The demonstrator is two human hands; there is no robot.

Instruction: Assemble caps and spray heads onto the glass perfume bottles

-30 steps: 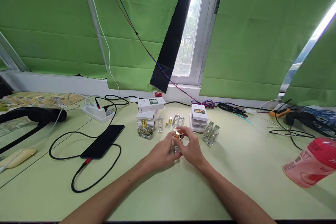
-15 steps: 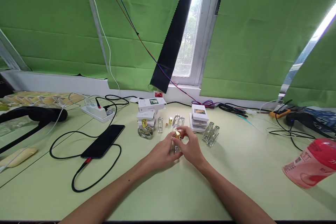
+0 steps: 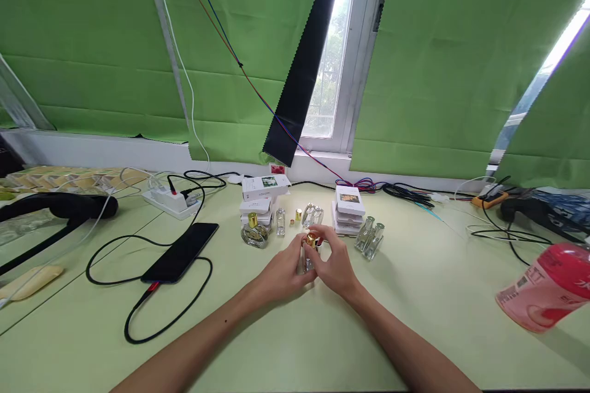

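A clear glass perfume bottle (image 3: 308, 263) stands upright between my hands near the middle of the table. My left hand (image 3: 292, 264) is wrapped round the bottle's body from the left. The thumb and fingers of my right hand (image 3: 332, 258) pinch the gold cap (image 3: 311, 239) at its top. My fingers partly hide the bottle. Just beyond lie another clear bottle (image 3: 312, 215), a slim glass bottle (image 3: 281, 221) and a small gold cap (image 3: 298, 214). A round perfume bottle with a gold top (image 3: 254, 234) is to the left, and two slim bottles (image 3: 370, 237) stand to the right.
White boxes are stacked at the back left (image 3: 266, 186) and back right (image 3: 349, 201). A black phone (image 3: 180, 253) with a cable lies left, near a power strip (image 3: 169, 201). A pink canister with a red lid (image 3: 546, 287) stands far right. Cables run along the wall.
Both hands stay round the bottle and its gold cap, with only slight finger movement. The whole view has shifted a little; nothing else has visibly moved.
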